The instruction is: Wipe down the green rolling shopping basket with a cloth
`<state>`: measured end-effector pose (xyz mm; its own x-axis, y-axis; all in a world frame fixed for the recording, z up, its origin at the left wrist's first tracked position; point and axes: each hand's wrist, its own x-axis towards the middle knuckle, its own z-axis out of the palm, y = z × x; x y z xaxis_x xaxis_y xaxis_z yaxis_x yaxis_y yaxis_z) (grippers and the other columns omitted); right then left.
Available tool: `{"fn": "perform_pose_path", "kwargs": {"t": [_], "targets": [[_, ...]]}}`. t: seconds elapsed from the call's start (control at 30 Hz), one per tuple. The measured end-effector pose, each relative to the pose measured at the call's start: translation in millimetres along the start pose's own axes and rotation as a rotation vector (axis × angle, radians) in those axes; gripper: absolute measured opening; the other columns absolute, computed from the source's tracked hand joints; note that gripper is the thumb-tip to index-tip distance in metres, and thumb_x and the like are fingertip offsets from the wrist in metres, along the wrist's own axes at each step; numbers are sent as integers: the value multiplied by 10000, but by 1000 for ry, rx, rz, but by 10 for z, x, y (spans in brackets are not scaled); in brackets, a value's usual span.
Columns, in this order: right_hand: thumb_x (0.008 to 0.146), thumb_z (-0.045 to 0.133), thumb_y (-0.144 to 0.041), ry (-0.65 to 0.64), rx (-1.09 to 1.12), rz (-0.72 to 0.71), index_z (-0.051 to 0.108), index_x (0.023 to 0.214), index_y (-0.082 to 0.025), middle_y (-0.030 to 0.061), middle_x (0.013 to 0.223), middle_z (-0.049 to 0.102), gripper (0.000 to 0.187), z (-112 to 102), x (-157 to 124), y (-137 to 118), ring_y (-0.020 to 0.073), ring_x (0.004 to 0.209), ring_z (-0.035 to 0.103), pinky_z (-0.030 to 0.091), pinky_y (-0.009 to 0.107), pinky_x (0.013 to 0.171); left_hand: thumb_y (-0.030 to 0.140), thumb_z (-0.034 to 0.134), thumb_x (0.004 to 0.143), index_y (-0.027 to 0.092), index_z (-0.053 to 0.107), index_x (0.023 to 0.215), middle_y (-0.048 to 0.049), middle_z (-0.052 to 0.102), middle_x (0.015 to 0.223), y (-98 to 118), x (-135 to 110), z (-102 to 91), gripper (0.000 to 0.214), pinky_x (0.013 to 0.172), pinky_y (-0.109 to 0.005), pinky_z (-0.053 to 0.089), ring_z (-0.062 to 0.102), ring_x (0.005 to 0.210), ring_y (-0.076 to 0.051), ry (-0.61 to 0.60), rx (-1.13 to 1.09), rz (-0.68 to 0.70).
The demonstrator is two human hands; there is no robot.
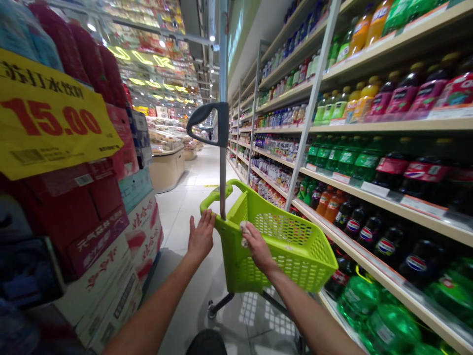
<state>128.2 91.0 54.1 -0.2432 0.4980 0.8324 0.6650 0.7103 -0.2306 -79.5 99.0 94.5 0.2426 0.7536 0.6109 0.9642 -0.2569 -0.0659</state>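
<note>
A lime-green shopping cart (232, 261) with perforated basket walls stands in front of me. My left hand (201, 234) lies with fingers stretched out against the cart's left corner, near the foot of its upright pole (222, 182). A dark grey loop handle (209, 124) is fixed on that pole. My right hand (256, 246) is closed on a crumpled white cloth or tissue (244, 231), pressed to the upper rim of the cart's near side. The fingertips of that hand are partly hidden by the cloth.
Shelves of bottled drinks (369, 158) run along the right side, close to the cart. Stacked drink cartons (140, 236) with a yellow price sign (55, 118) stand at the left. Farther down the tiled aisle (207, 167) is a rounded display counter (166, 167).
</note>
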Motion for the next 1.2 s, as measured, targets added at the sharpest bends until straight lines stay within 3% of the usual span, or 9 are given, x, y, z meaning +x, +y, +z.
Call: {"fn": "perform_pose_path", "kwargs": {"t": [0.07, 0.17, 0.27, 0.33, 0.5, 0.57, 0.77, 1.0, 1.2], "targets": [[837, 359, -56, 94, -39, -18, 556, 1139, -172, 92, 1327, 428, 379, -129, 445, -100, 168, 1291, 271, 305, 405, 1046, 12, 337, 642, 115, 380, 1285, -104, 321, 1394, 13, 2, 8, 652, 1060, -534, 69, 259, 1299, -224, -11, -4, -6], [875, 351, -109, 200, -123, -127, 556, 1126, -128, 89, 1339, 412, 324, -245, 1486, -398, 165, 1329, 148, 225, 415, 1083, 12, 338, 637, 122, 378, 1287, -98, 320, 1395, 19, 6, 15, 661, 1059, -539, 58, 263, 1297, -220, -10, 4, 4], [881, 362, -103, 122, -191, -261, 521, 1152, -120, 61, 1352, 400, 315, -288, 2136, -561, 150, 1335, 96, 161, 421, 1099, 7, 336, 630, 136, 373, 1292, -90, 319, 1396, -10, -2, 11, 675, 1060, -539, 40, 266, 1296, -214, -1, 22, 20], [877, 345, -74, -13, -225, -350, 490, 1186, -109, 66, 1358, 391, 343, -243, 2034, -522, 156, 1334, 101, 158, 420, 1100, 1, 333, 626, 145, 375, 1293, -85, 327, 1392, -35, -13, -1, 684, 1060, -539, 32, 272, 1294, -210, -3, 30, 32], [877, 347, -110, -352, -199, -498, 447, 1243, -135, 69, 1274, 495, 380, -50, 922, -184, 152, 1308, 217, 288, 369, 1060, 16, 345, 625, 136, 381, 1291, -101, 340, 1381, -47, -34, -28, 678, 1056, -545, 51, 279, 1290, -223, -15, 10, 52], [874, 365, -125, -321, -146, -463, 506, 1193, -169, 51, 1248, 521, 352, -44, 833, -136, 145, 1300, 240, 291, 360, 1060, 14, 340, 625, 130, 379, 1292, -102, 326, 1388, -30, -41, -22, 679, 1056, -543, 55, 273, 1293, -223, -2, 7, 40], [871, 387, -130, 68, -66, -155, 525, 1180, -172, 60, 1346, 408, 341, 42, 1428, -270, 156, 1327, 148, 207, 389, 1096, 24, 343, 638, 145, 359, 1304, -103, 315, 1397, -4, -65, 15, 677, 1056, -544, 37, 247, 1303, -227, 34, 14, 44], [828, 389, -35, -110, -142, -87, 472, 1230, -131, 120, 1280, 479, 422, 215, 292, -106, 176, 1299, 243, 336, 389, 1033, 23, 336, 655, 143, 361, 1302, -107, 321, 1395, 0, -61, -13, 659, 1051, -555, 39, 259, 1298, -232, 25, 25, 45], [869, 380, -99, -44, -146, -216, 511, 1193, -174, 74, 1285, 483, 358, 307, 226, -201, 177, 1306, 226, 305, 413, 1046, 7, 295, 686, 154, 379, 1295, -93, 351, 1379, -34, -49, -24, 633, 1052, -550, 28, 291, 1284, -220, 20, 21, 74]]}}
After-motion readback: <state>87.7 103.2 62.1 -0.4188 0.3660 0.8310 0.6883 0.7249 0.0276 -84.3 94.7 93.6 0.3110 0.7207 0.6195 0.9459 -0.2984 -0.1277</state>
